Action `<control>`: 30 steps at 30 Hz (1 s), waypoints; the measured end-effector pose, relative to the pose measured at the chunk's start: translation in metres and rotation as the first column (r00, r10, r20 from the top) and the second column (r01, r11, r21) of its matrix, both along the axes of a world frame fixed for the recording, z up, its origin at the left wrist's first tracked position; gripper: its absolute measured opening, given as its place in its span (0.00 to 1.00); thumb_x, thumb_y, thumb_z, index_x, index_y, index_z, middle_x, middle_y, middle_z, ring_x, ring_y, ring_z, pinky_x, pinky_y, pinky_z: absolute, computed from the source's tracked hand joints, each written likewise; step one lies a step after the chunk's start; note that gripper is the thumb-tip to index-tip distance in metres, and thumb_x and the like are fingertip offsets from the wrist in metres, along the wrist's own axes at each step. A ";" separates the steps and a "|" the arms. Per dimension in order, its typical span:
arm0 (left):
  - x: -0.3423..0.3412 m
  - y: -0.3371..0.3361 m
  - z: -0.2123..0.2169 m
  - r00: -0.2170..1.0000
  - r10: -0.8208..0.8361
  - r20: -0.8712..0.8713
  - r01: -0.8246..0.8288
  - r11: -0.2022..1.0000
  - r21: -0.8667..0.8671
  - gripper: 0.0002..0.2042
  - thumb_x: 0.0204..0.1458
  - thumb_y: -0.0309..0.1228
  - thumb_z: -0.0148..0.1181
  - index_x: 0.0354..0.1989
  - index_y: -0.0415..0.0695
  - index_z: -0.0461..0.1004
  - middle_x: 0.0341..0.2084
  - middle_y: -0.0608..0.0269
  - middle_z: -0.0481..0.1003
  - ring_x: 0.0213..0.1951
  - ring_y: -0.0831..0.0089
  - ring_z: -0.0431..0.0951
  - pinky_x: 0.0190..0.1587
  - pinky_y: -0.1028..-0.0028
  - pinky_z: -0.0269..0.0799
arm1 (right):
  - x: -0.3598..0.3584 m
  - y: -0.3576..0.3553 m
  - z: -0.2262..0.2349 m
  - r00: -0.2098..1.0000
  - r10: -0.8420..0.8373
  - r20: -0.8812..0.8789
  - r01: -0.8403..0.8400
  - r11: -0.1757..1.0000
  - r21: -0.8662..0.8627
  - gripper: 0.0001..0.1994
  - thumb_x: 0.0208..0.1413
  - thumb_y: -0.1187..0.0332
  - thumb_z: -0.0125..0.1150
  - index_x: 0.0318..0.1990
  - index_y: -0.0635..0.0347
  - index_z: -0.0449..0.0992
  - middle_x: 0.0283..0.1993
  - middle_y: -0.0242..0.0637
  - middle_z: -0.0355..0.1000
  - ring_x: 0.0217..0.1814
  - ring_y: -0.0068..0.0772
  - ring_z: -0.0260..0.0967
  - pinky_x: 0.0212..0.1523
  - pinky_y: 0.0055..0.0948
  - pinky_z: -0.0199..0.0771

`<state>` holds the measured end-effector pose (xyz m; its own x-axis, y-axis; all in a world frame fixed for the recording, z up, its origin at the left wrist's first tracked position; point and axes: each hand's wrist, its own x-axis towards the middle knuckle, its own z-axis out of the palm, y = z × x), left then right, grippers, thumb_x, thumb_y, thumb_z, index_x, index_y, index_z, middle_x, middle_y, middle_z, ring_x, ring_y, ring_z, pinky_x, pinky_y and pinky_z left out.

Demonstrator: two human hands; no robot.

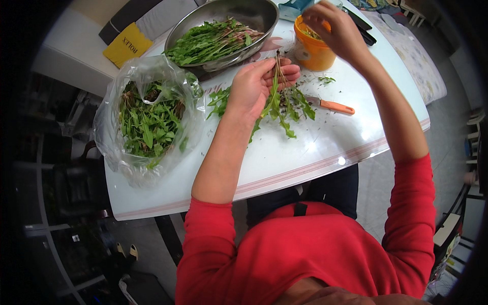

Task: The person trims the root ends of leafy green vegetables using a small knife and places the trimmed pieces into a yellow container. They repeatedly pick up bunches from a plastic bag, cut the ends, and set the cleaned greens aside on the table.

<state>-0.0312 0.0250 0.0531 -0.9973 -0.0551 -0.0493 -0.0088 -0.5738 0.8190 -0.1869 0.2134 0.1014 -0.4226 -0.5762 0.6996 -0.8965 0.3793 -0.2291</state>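
My left hand (250, 85) is closed around the upper stems of a leafy green plant (276, 99), which looks like a dandelion. Its dark root end points up past my fingers, and its toothed leaves hang over the table. My right hand (328, 21) is above an orange bucket (316, 57), fingers bent downward and apart, with nothing visible in them. Plant scraps show inside the bucket. To the right of the leaves lies a knife (336, 106) with an orange handle, its blade partly hidden. More greens (218, 100) lie behind my left wrist.
A steel bowl (270, 23) of greens with reddish stems stands at the back. On the left, a clear plastic bag (113, 127) holds more leafy plants. Dark crumbs and leaf bits dot the white table (284, 161). Behind the bucket are a blue container (291, 9) and dark objects.
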 end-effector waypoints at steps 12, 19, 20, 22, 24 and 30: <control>-0.001 0.009 0.001 0.996 0.084 -0.012 -0.084 0.996 0.005 0.12 0.65 0.26 0.48 0.47 0.28 0.73 0.41 0.47 0.80 0.44 0.63 0.83 0.49 0.69 0.80 | 0.114 -0.006 -0.041 0.953 0.267 -0.143 -0.279 0.957 -0.073 0.12 0.44 0.76 0.69 0.39 0.54 0.80 0.37 0.34 0.70 0.40 0.37 0.69 0.39 0.34 0.66; 0.001 0.010 0.001 0.998 0.050 -0.038 -0.051 0.999 -0.021 0.12 0.65 0.28 0.50 0.46 0.31 0.76 0.39 0.52 0.81 0.41 0.71 0.82 0.45 0.73 0.78 | 0.112 -0.005 -0.044 0.944 0.258 -0.206 -0.261 0.965 0.014 0.10 0.43 0.75 0.67 0.36 0.54 0.79 0.39 0.31 0.70 0.41 0.36 0.69 0.40 0.33 0.65; 0.002 0.010 0.002 0.998 0.038 -0.040 -0.039 0.999 -0.021 0.12 0.65 0.28 0.51 0.45 0.31 0.76 0.38 0.53 0.81 0.41 0.71 0.82 0.44 0.74 0.78 | 0.111 -0.006 -0.044 0.946 0.254 -0.200 -0.261 0.965 -0.005 0.10 0.43 0.75 0.67 0.36 0.54 0.79 0.39 0.31 0.71 0.41 0.36 0.69 0.41 0.33 0.66; 0.005 0.012 0.005 0.998 0.064 -0.018 -0.065 0.995 -0.070 0.12 0.65 0.29 0.51 0.45 0.31 0.77 0.37 0.55 0.81 0.40 0.73 0.81 0.44 0.75 0.77 | 0.109 -0.007 -0.045 0.951 0.247 -0.187 -0.260 0.965 -0.045 0.10 0.43 0.75 0.67 0.36 0.54 0.79 0.40 0.31 0.71 0.41 0.36 0.69 0.41 0.33 0.66; 0.005 0.011 0.003 0.998 0.065 -0.018 -0.066 0.993 -0.102 0.12 0.65 0.29 0.52 0.45 0.32 0.78 0.37 0.57 0.81 0.39 0.74 0.81 0.43 0.75 0.77 | 0.108 -0.007 -0.042 0.950 0.230 -0.211 -0.241 0.970 -0.030 0.11 0.43 0.76 0.67 0.37 0.54 0.79 0.40 0.30 0.71 0.41 0.36 0.69 0.42 0.33 0.67; 0.004 0.015 -0.001 0.998 0.068 -0.010 -0.069 0.990 -0.124 0.12 0.65 0.29 0.52 0.44 0.34 0.79 0.37 0.59 0.81 0.38 0.74 0.80 0.42 0.76 0.75 | 0.101 -0.006 -0.042 0.934 0.243 -0.263 -0.245 0.969 0.027 0.14 0.42 0.75 0.68 0.39 0.52 0.80 0.42 0.29 0.72 0.43 0.35 0.69 0.43 0.33 0.67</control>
